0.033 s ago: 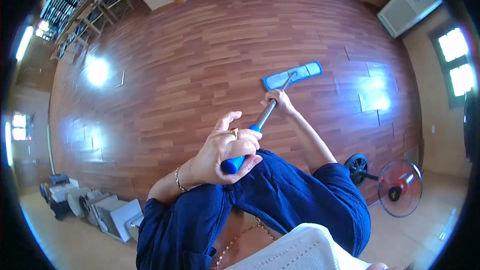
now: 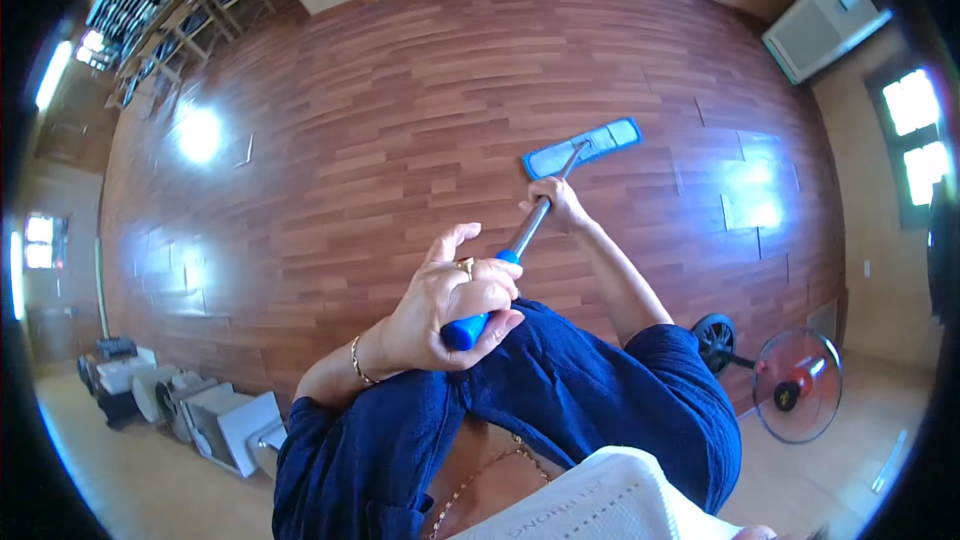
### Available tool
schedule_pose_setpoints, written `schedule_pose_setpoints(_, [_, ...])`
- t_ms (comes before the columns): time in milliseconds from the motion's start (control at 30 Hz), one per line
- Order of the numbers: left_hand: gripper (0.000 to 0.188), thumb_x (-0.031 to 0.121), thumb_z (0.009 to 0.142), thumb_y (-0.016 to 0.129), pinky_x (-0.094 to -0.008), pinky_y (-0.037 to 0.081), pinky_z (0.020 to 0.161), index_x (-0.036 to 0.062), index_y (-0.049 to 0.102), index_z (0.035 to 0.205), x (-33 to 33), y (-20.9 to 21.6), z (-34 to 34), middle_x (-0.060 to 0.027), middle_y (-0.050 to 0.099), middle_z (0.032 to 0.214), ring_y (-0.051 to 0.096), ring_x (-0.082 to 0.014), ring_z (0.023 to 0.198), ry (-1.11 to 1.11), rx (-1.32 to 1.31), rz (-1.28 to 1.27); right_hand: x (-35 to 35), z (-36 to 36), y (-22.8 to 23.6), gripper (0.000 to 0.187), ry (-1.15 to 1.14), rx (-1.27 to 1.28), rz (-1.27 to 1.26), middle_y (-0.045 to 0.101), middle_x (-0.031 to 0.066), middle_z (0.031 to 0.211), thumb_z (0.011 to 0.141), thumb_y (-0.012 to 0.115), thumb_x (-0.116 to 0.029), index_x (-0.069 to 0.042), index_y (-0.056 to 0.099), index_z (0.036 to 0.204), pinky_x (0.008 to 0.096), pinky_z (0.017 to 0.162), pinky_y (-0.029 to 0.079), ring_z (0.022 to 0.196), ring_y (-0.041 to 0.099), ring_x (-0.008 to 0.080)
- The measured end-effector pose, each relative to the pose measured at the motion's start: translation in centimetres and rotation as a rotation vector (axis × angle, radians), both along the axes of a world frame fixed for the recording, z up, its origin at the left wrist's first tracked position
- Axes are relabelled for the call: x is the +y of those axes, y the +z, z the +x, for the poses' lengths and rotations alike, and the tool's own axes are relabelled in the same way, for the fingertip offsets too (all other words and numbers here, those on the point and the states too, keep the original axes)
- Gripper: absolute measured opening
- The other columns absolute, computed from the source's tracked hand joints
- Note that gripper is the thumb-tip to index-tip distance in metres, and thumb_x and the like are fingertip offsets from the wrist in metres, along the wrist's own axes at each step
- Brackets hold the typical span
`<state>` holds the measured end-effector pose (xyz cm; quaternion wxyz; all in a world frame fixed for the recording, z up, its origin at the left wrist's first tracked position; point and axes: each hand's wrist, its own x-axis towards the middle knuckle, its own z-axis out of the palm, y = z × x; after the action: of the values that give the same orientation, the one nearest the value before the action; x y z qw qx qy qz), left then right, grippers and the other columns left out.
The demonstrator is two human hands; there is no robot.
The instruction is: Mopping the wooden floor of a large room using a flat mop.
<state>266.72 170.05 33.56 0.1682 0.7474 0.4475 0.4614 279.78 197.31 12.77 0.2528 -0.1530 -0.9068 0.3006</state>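
A flat mop with a blue-edged, pale rectangular head point(image 2: 608, 139) lies on the brown wood-patterned floor point(image 2: 400, 120) ahead of me. Its metal pole point(image 2: 530, 225) slants back toward my body and ends in a blue grip point(image 2: 462, 332). My left hand point(image 2: 468, 292) is closed round that grip near my chest, with one finger sticking out off the pole. Lower on the pole, nearer the mop head, my right hand point(image 2: 556, 204) is wrapped round the metal. Part of the pole is hidden behind the fingers of both hands.
A standing fan point(image 2: 797, 385) with a round dark base is close by on my right. Several pale appliances point(image 2: 225, 425) line the left side. Chairs point(image 2: 190, 25) stand by a long table at the far left. A white boxy unit point(image 2: 825, 20) is at the far right.
The mop head sits very slightly farther left and up in the picture. The room has shifted a little with my head. Both hands keep their hold on the mop.
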Motion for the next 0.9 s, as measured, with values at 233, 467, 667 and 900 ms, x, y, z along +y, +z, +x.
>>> schedule_pose_setpoints(233, [0.014,0.009,0.071,0.071,-0.0504,0.038,0.1,0.0119,0.057,0.072,1.3,-4.0,6.9,-0.002,0.066,0.077,0.07,-0.0187,0.082,0.437,0.172,0.239,2.5,-3.2,-4.9,0.034,0.458,-0.079,-0.078,0.051,0.0161,0.062,0.07,0.073,-0.023,-0.002,0.047,0.063,0.0432,0.055,0.041,0.06,0.054,0.035])
schedule_pose_setpoints(467, [0.031,0.03,0.073,0.079,-0.0467,0.046,0.09,0.0113,0.054,0.074,8.2,-10.9,9.1,-0.0027,0.064,0.073,0.068,-0.0195,0.072,0.524,0.303,0.351,7.6,-8.5,-13.8,0.025,0.766,-0.259,-0.044,0.066,0.0173,0.088,0.066,0.067,-0.022,-0.007,0.066,0.086,0.0449,0.072,0.05,0.084,0.063,0.0364])
schedule_pose_setpoints(667, [0.038,0.041,0.081,0.072,-0.0508,0.047,0.081,0.008,0.054,0.081,9.7,-14.6,6.9,-0.0059,0.064,0.072,0.066,-0.022,0.066,0.497,0.323,0.456,6.8,-11.0,-15.1,0.026,0.76,-0.401,0.07,0.068,0.0152,0.09,0.064,0.068,-0.022,-0.011,0.069,0.088,0.0447,0.074,0.051,0.088,0.064,0.0356])
schedule_pose_setpoints(900, [0.045,0.048,0.076,0.076,-0.0488,0.048,0.082,0.0106,0.052,0.082,8.8,-19.3,1.7,-0.0029,0.065,0.076,0.067,-0.0205,0.073,0.366,0.271,0.455,8.1,-12.1,-19.7,0.013,0.63,-0.183,0.032,0.058,0.0141,0.063,0.061,0.064,-0.015,-0.007,0.054,0.063,0.0473,0.055,0.041,0.065,0.058,0.0379])
